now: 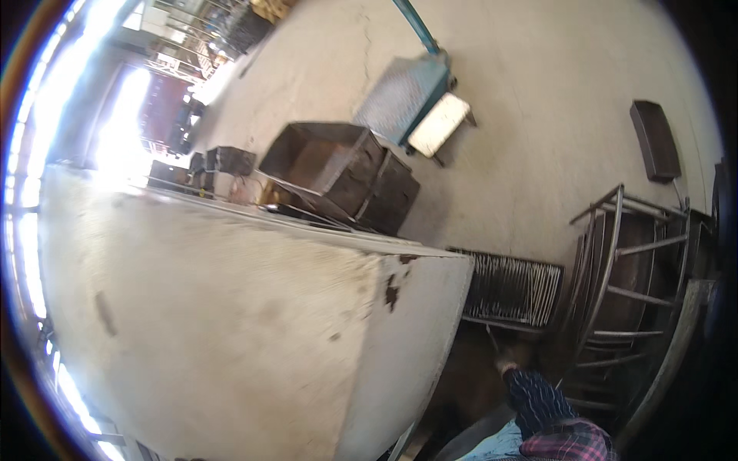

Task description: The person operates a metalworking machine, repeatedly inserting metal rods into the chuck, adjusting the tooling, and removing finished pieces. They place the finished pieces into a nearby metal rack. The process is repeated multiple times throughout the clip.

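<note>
My right hand (505, 363) is stretched forward at the lower right, its arm in a dark patterned sleeve. The fingers are small and blurred, but they look closed on a thin light rod (490, 335) that points away from me. Just beyond the rod's tip lies a dark tray (506, 326) with a row of several thin, pale rods (543, 293) side by side. The tray sits against the corner of a big off-white cabinet (415, 330) with chipped paint. My left hand does not show.
Rusty metal bins (323, 157) stand beyond the cabinet. A teal platform cart (403, 96) and a small white-topped stool (440, 127) are farther out. On the right stands a tubular metal rack (615, 253), with a long dark metal box (655, 142) on the floor behind it.
</note>
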Demonstrator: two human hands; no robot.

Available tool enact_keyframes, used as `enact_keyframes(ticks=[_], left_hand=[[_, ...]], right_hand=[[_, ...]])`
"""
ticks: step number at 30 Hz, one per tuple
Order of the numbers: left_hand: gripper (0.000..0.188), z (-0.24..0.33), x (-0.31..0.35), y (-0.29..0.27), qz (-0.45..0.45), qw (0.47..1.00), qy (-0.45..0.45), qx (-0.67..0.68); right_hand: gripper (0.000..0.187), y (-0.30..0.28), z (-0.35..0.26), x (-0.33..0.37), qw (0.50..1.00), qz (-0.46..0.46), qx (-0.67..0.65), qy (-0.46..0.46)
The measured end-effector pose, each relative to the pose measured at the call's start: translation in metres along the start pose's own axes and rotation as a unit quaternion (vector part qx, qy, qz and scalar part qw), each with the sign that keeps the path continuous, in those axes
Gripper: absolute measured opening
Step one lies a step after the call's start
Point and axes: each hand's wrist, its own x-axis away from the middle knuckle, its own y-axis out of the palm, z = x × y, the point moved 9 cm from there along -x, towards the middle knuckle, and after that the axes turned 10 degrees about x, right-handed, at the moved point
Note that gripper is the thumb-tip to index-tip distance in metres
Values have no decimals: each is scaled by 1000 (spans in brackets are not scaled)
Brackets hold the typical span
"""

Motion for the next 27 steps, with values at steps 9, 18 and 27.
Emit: enact_keyframes(ticks=[9, 18, 27], left_hand=[[33, -34, 34, -67, 7, 983, -102, 151], [35, -3, 15, -91, 134, 984, 15, 119], [34, -13, 12, -116, 12, 930, 17, 368]], right_hand=[[33, -33, -65, 178, 979, -23, -151, -132], [48, -101, -141, 299, 960, -32, -109, -255], [36, -127, -279, 422, 943, -36, -195, -266]])
